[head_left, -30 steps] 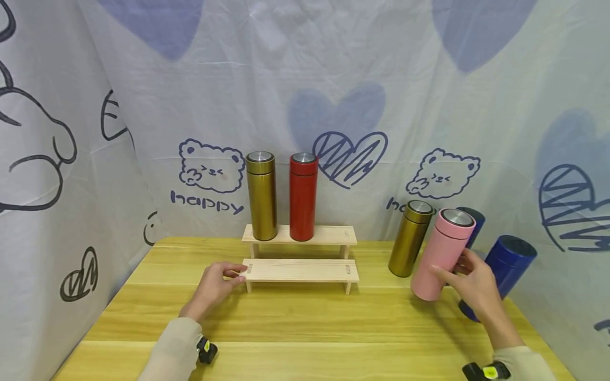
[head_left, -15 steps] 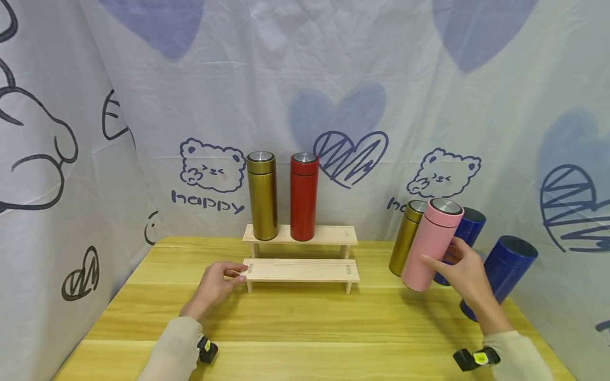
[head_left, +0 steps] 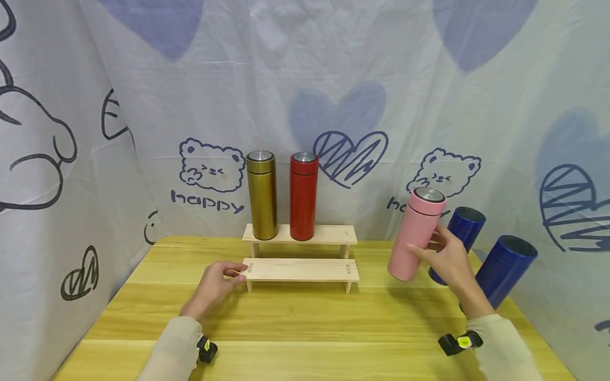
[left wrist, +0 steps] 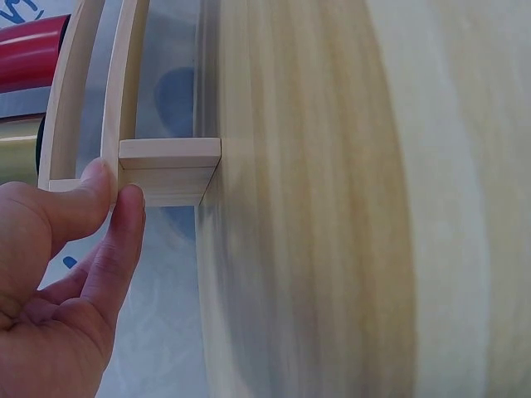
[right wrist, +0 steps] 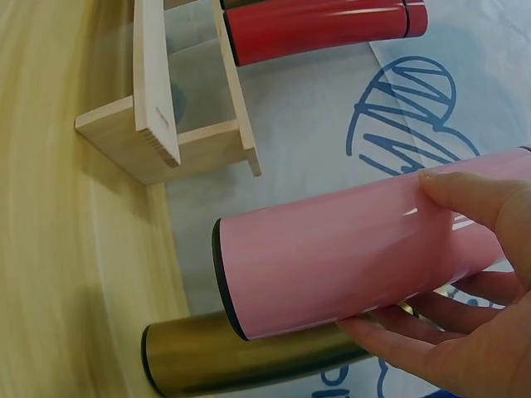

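Note:
My right hand (head_left: pixel 450 262) grips a pink thermos bottle (head_left: pixel 413 235) with a silver-topped lid, thumb on the near side. The bottle leans a little and is held above the table. At the left end of a two-tier wooden stand (head_left: pixel 300 270), my left hand (head_left: pixel 215 288) pinches the lower board; the left wrist view shows the thumb (left wrist: pixel 81 199) on one face and a finger on the other. A gold thermos (head_left: pixel 262 203) and a red thermos (head_left: pixel 303 201) stand upright on the upper tier. Another gold thermos (right wrist: pixel 249 356) shows behind the pink one in the right wrist view.
Two blue thermos bottles (head_left: pixel 506 267) stand at the table's right side, partly behind my right hand and arm. The wooden table (head_left: pixel 295 333) ends at a white curtain (head_left: pixel 214 106) with printed hearts and bears at the back and sides.
My right hand has carried the pink thermos left and slightly up, so it now covers the second gold thermos in the head view. My left hand has stayed on the stand.

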Tool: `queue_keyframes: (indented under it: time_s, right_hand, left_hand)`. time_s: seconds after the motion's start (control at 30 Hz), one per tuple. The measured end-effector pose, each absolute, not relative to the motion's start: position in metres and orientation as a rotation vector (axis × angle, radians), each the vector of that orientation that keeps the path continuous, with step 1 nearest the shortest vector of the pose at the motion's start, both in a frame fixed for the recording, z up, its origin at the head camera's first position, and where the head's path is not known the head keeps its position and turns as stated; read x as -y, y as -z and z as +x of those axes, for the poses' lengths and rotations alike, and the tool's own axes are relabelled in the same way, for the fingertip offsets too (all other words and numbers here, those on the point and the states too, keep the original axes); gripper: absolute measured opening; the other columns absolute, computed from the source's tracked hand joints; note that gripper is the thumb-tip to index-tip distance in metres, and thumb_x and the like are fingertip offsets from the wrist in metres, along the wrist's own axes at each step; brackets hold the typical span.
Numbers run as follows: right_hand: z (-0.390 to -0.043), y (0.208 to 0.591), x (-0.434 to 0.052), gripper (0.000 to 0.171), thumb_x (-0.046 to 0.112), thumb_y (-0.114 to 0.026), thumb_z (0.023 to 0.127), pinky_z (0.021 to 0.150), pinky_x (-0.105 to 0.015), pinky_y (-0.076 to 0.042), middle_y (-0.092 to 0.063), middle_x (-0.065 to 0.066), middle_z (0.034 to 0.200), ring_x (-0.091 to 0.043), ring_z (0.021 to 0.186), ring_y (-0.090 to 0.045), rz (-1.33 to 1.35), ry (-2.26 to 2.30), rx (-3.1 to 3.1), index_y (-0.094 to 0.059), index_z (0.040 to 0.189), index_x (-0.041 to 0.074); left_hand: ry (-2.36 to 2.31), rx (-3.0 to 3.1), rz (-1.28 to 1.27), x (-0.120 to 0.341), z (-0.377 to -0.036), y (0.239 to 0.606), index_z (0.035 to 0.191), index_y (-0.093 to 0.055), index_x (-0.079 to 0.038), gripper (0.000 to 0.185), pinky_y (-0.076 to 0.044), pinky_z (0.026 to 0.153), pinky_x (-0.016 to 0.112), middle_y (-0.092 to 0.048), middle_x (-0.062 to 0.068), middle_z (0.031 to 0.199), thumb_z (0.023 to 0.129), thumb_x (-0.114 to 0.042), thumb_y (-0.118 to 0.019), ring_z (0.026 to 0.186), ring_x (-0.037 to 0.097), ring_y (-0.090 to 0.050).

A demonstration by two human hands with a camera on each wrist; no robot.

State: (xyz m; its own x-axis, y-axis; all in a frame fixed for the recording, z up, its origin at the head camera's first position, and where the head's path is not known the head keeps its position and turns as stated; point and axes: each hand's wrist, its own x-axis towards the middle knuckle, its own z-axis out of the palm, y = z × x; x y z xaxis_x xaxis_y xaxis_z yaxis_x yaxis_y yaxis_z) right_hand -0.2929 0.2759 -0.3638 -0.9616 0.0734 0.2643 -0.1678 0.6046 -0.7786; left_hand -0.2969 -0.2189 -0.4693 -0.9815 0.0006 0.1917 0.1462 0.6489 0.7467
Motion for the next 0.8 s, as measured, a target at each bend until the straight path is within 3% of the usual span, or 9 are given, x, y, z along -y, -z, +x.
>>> queue_keyframes:
  time_s: [0.17, 0.4, 0.63, 0.8]
  right_hand:
    - [-0.297, 0.358, -0.268, 0.083, 0.051, -0.072, 0.079, 0.093, -0.050, -0.050, -0.055, -0.018, 0.131, -0.035, 0.114, -0.056, 0.107, -1.319, 2.550, -0.037, 0.145, 0.015]
    - [-0.304, 0.353, -0.258, 0.077, 0.050, -0.072, 0.079, 0.086, -0.035, -0.051, -0.059, -0.015, 0.125, -0.029, 0.108, -0.057, 0.162, -1.297, 2.540, -0.042, 0.140, 0.013]
    - [-0.314, 0.347, -0.244, 0.077, 0.048, -0.075, 0.078, 0.095, -0.049, -0.051, -0.057, -0.017, 0.128, -0.033, 0.112, -0.057, 0.175, -1.363, 2.507, -0.043, 0.138, 0.012]
    - [-0.319, 0.343, -0.237, 0.081, 0.050, -0.075, 0.076, 0.099, -0.050, -0.048, -0.055, -0.016, 0.130, -0.033, 0.115, -0.055, 0.157, -1.420, 2.509, -0.041, 0.140, 0.012]
  left_hand:
    - [1.238, 2.697, -0.110, 0.220, -0.297, 0.469, 0.106, -0.074, -0.012, 0.022, -0.053, 0.070, 0.023, -0.071, 0.010, 0.109, 0.084, -0.010, -0.072, 0.094, 0.022, -0.066]
    - [1.231, 2.690, -0.139, 0.219, -0.297, 0.468, 0.106, -0.074, -0.010, 0.022, -0.052, 0.069, 0.022, -0.071, 0.011, 0.109, 0.084, -0.009, -0.072, 0.094, 0.022, -0.067]
    - [1.230, 2.696, -0.128, 0.219, -0.297, 0.469, 0.106, -0.074, -0.011, 0.022, -0.053, 0.072, 0.025, -0.071, 0.010, 0.109, 0.084, -0.010, -0.072, 0.094, 0.022, -0.067]
    - [1.218, 2.716, -0.124, 0.219, -0.297, 0.469, 0.108, -0.073, -0.013, 0.023, -0.053, 0.071, 0.024, -0.071, 0.009, 0.110, 0.085, -0.012, -0.071, 0.095, 0.022, -0.066]
